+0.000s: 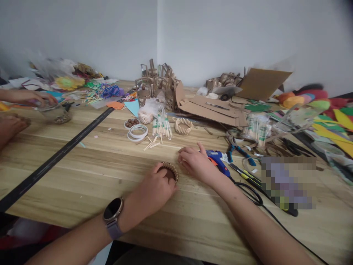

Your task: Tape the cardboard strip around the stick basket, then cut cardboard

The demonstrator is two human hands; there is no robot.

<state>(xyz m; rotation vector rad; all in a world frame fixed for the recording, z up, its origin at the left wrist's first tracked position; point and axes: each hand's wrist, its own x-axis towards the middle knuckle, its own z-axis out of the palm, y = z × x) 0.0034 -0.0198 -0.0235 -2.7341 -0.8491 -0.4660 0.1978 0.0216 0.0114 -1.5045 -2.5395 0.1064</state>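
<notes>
My left hand (pixel 156 189) wears a watch on its wrist and is closed on a small round basket (pixel 173 169) with a wall of short sticks and a brown base. Its fingers reach into the basket and cover part of it. To the right, my right hand (pixel 194 162) hovers or rests low over the table, fingers loosely bent and apart, with nothing visible in it. Just beyond that hand lies a blue glue gun (pixel 219 160), partly hidden. Another stick-walled basket (pixel 183 127) stands farther back, left of a cardboard sheet.
Wrapped stick bundles (pixel 161 125), tape rolls (pixel 137 133) and loose sticks lie ahead. Pliers (pixel 234 149), a cutter (pixel 244 175) and a black cable (pixel 286 230) are at right. Finished-looking handled baskets (pixel 145 92) stand behind. Another person's hands (pixel 38 97) work at far left.
</notes>
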